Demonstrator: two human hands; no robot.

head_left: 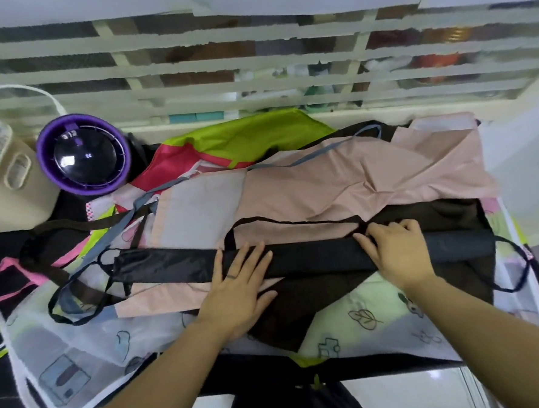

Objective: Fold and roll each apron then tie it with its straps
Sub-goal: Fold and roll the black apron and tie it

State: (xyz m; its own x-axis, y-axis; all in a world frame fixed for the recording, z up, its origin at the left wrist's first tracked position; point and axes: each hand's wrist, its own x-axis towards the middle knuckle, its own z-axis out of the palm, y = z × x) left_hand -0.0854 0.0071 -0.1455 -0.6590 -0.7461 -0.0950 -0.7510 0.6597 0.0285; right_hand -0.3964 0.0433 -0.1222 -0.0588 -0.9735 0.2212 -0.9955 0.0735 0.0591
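Black apron (pixel 312 259): lies across the middle of the heap, folded into a long narrow band running left to right; a wider dark flap spreads from under the band toward the person.
Left hand (pixel 238 287): flat on the band near its middle, fingers straight and spread, pressing down.
Right hand (pixel 394 253): on the right part of the band, fingers bent over its far edge, apparently pinching the cloth there.
Black strap (pixel 294 222): a thin loop lying loose on the pink apron (pixel 324 184) just beyond the band; more strap trails off the band's left end.
Underneath: the pink apron and a clear printed apron (pixel 379 317), both slick-looking.
Step in hand: probably flattening the lengthwise fold before rolling.
Doing it well: the flat palm should pin the middle while the pinching fingers draw the edge taut and square, so the band comes out even in width. The loose flap needs folding in first. Straps should be pulled clear to one end, not trapped inside, or nothing is left for tying.
Risk: thin cloth on slippery layers may slide and skew the fold.
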